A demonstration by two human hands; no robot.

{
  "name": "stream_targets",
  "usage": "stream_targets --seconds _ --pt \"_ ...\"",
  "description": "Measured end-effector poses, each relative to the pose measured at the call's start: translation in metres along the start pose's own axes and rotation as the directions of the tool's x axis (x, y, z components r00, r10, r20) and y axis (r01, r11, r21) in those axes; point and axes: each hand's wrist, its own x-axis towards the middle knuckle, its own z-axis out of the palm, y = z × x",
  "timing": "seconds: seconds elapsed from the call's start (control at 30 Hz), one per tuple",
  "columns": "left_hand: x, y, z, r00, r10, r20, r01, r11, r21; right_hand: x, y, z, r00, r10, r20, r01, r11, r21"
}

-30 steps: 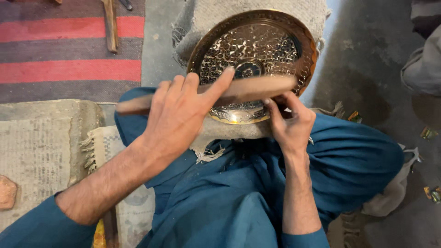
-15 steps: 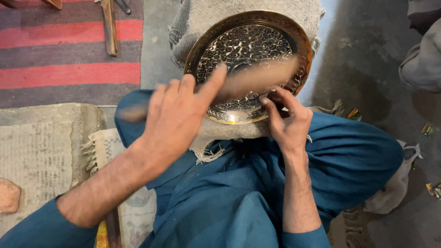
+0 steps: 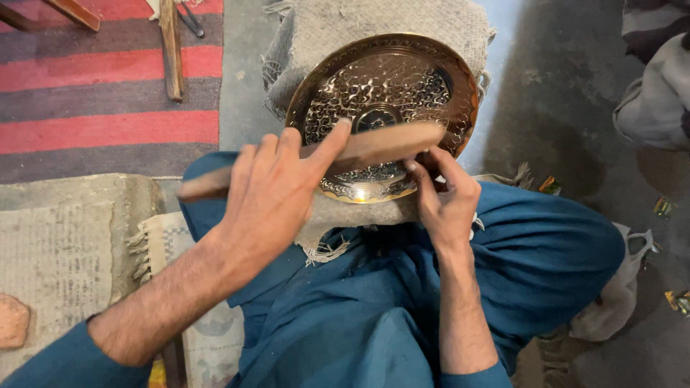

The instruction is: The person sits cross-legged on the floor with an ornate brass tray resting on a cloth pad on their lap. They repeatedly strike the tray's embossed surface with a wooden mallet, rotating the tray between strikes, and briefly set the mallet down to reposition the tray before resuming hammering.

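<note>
A round brass plate [image 3: 388,86] with an engraved pattern rests on a grey cloth pad [image 3: 359,29] over my knees. My left hand [image 3: 277,190] grips a flat wooden stick [image 3: 381,144], blurred with motion, held across the plate's near rim. My right hand [image 3: 445,197] pinches a small tool, mostly hidden by the fingers, against the plate's near edge under the stick's far end. My legs are in blue cloth [image 3: 546,251].
A red and grey striped rug [image 3: 108,86] lies to the left with wooden sticks [image 3: 171,47] on it. A woven mat [image 3: 65,251] is at lower left. Bare concrete floor [image 3: 560,108] is on the right, with another person's clothed leg [image 3: 658,93] at the edge.
The wooden stick in my left hand has swung up and down over the plate's rim. My right hand has stayed pinched at the plate's near edge.
</note>
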Motion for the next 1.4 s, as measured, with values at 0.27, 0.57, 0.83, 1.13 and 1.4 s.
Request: stream_targets --seconds 0.27,0.57,0.83,1.13,1.4 --pt "0.001 -0.006 -0.01 0.997 0.067 -0.024 -0.064 0.992 0.105 -0.005 0.002 0.003 1.0 -0.025 -0.005 0.025 1.0 -0.005" --pt "-0.007 -0.006 -0.011 1.0 -0.022 0.02 0.022 1.0 -0.003 0.001 -0.004 0.002 0.999 0.037 0.012 -0.039 0.99 0.138" --pt "-0.014 -0.004 0.002 0.993 -0.07 0.099 0.106 0.896 -0.431 0.005 -0.01 -0.008 0.992 0.009 0.126 -0.002 0.998 -0.059" --pt "-0.014 -0.006 0.009 0.99 -0.087 -0.109 0.042 0.932 -0.359 0.004 -0.007 -0.005 0.994 -0.054 0.09 0.057 0.998 -0.029" --pt "-0.016 -0.005 0.011 1.0 0.0 -0.011 0.0 0.999 -0.048 0.005 -0.007 -0.006 0.991 -0.094 0.092 0.104 0.988 -0.115"
